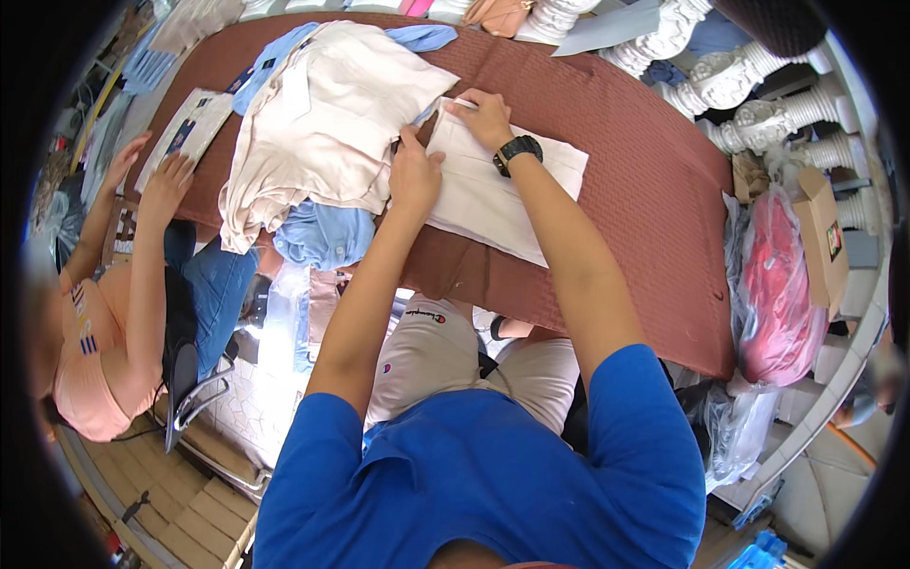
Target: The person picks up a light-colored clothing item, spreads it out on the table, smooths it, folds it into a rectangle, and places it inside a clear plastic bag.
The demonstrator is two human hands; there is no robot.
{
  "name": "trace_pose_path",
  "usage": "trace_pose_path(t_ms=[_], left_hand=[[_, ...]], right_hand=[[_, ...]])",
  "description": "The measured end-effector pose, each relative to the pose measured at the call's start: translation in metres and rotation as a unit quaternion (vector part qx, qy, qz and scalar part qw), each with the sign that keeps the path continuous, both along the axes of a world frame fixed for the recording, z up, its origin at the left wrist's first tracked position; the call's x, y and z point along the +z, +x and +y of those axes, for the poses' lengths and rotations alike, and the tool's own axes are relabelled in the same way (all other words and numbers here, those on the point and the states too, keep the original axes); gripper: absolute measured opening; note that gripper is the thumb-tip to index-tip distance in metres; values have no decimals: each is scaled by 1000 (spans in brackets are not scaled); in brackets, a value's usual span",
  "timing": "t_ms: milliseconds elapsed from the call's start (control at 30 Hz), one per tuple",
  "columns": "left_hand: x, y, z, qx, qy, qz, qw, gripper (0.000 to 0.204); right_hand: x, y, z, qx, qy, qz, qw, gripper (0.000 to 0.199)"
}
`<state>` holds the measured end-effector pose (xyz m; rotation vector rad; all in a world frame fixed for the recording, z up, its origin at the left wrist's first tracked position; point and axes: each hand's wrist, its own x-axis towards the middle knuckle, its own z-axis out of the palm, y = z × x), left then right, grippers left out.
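Observation:
A folded cream garment (517,194) lies flat on the brown-covered table in front of me. My right hand (485,119), with a black watch at the wrist, bends its fingers over the garment's far left corner and pinches there; a small pale edge shows at the fingertips. At the garment's left edge rests my left hand (415,178), index finger and thumb apart, with nothing visible between them. Close by on the left is a loose heap of cream shirts (327,114), with a light blue shirt (325,235) hanging from under it over the table edge.
A brown quilted cloth (654,237) covers the table. At the left, another person's hands (169,185) are by a folded cream shirt with a dark label (185,137). White ornate balusters (730,76) line the far right, near a plastic-wrapped red bundle (773,284) and a cardboard box (823,237).

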<state>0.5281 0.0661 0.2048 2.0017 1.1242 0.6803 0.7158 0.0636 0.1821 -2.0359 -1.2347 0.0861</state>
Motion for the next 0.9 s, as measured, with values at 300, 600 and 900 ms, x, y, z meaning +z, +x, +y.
trace_pose_path(t_ms=[300, 600, 900], left_hand=[[10, -60, -27, -17, 12, 1, 1000, 34], [1, -68, -28, 36, 80, 46, 995, 31], [-11, -78, -47, 43, 141, 23, 989, 29]], right_hand=[[10, 38, 8, 81, -149, 136, 976, 43], [-5, 12, 13, 29, -62, 53, 996, 40], [6, 34, 21, 99, -204, 92, 970, 48]])
